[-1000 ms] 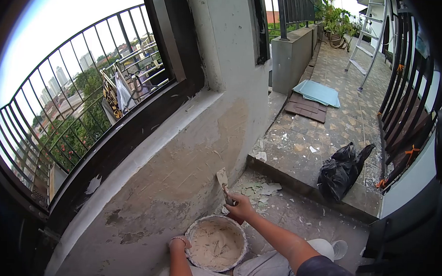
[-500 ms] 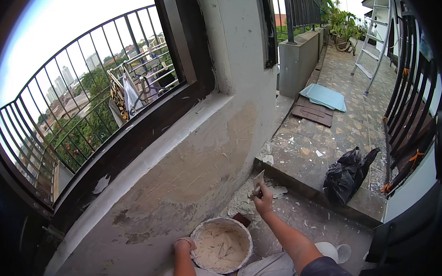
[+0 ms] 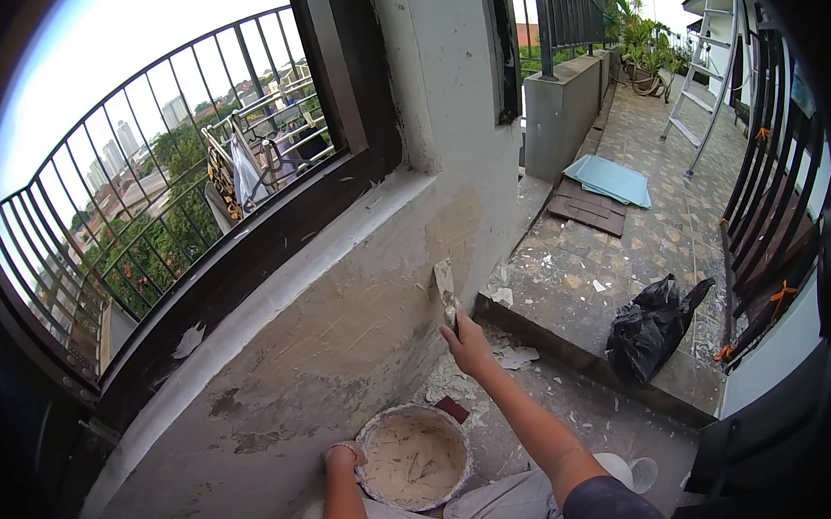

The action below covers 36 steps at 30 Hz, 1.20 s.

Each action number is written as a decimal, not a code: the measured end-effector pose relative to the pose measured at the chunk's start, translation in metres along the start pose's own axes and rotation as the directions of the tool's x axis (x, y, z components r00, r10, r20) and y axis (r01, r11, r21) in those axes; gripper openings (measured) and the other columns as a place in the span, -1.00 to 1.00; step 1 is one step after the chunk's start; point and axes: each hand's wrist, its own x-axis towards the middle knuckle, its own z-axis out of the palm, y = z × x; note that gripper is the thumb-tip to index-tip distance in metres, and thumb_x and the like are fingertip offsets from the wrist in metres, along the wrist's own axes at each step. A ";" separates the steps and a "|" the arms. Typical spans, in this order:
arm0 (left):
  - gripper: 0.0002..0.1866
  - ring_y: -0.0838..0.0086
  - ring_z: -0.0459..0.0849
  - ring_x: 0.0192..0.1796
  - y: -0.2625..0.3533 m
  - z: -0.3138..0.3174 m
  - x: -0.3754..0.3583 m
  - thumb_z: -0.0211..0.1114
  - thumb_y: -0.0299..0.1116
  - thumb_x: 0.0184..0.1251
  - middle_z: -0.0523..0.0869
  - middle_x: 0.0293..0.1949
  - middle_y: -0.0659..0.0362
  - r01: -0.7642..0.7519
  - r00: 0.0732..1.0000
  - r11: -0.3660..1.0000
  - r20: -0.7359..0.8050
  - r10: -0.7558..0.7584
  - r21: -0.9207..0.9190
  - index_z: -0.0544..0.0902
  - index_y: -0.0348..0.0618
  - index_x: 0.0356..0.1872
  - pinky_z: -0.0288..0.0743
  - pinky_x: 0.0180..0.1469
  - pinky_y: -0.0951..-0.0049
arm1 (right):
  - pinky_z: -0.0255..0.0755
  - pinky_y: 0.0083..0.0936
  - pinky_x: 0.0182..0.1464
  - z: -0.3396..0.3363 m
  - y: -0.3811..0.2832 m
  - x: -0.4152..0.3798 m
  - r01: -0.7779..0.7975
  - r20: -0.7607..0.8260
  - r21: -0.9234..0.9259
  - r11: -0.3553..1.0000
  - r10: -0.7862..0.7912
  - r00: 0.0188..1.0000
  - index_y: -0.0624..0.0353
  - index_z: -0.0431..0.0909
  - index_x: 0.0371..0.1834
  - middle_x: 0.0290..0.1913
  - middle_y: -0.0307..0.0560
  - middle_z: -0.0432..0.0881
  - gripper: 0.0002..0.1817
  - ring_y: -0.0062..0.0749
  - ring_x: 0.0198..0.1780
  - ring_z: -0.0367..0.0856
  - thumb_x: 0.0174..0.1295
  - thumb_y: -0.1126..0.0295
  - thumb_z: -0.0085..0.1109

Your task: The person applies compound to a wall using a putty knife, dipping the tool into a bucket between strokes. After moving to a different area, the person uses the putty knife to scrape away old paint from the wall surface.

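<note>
A putty knife [image 3: 446, 288] is in my right hand [image 3: 470, 342], its blade up against the patched, scraped part of the wall [image 3: 359, 303]. Below, a round bucket [image 3: 469, 463] of beige paste [image 3: 413, 461] stands beside my legs. My left hand [image 3: 345, 456] closes on the bucket's left rim, its fingertips partly hidden. Near the bucket's upper right lies a dark red piece [image 3: 452, 408].
Plaster debris [image 3: 517, 356] litters the floor by a low step [image 3: 568, 349]. On the upper tiles are a black plastic bag [image 3: 656, 329], light blue sheets [image 3: 610, 181] and a ladder [image 3: 695, 105]. A window frame [image 3: 241, 276] borders the left, metal bars [image 3: 773, 180] the right.
My right hand has moved left and up with the putty knife, from above the debris to the wall. My left hand has stayed at the bucket's rim.
</note>
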 end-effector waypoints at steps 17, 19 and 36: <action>-0.55 0.26 0.55 0.26 -0.021 0.013 0.082 0.26 -0.12 0.25 0.60 0.22 0.14 -0.023 1.000 0.999 -0.010 0.023 0.037 0.61 -0.01 0.15 0.40 0.27 0.24 | 0.34 -0.13 -0.29 0.015 0.049 -0.032 -0.128 -0.015 -0.007 0.992 0.128 0.992 0.28 0.24 -0.16 -0.47 0.23 0.49 -0.57 0.15 -0.37 0.51 0.24 0.19 0.23; -0.54 0.26 0.55 0.27 -0.024 0.016 0.088 0.27 -0.12 0.24 0.59 0.23 0.14 -0.024 1.000 0.999 -0.017 0.025 0.034 0.61 0.00 0.15 0.39 0.28 0.23 | 0.33 -0.09 -0.26 -0.002 0.012 -0.011 -0.093 -0.005 -0.020 0.995 0.093 0.996 0.27 0.24 -0.14 -0.43 0.26 0.49 -0.58 0.20 -0.33 0.50 0.29 0.16 0.17; -0.55 0.33 0.75 -0.33 -0.007 0.005 0.037 0.23 -0.23 0.39 0.74 -0.16 0.03 -0.034 0.999 0.999 0.003 0.034 0.006 0.51 -0.38 0.14 0.63 -0.29 0.28 | 0.41 0.02 -0.06 0.013 0.104 -0.078 -0.281 0.255 -0.410 0.868 0.405 0.878 0.28 0.24 -0.01 -0.13 0.40 0.59 -0.54 0.31 -0.05 0.56 0.35 0.07 0.02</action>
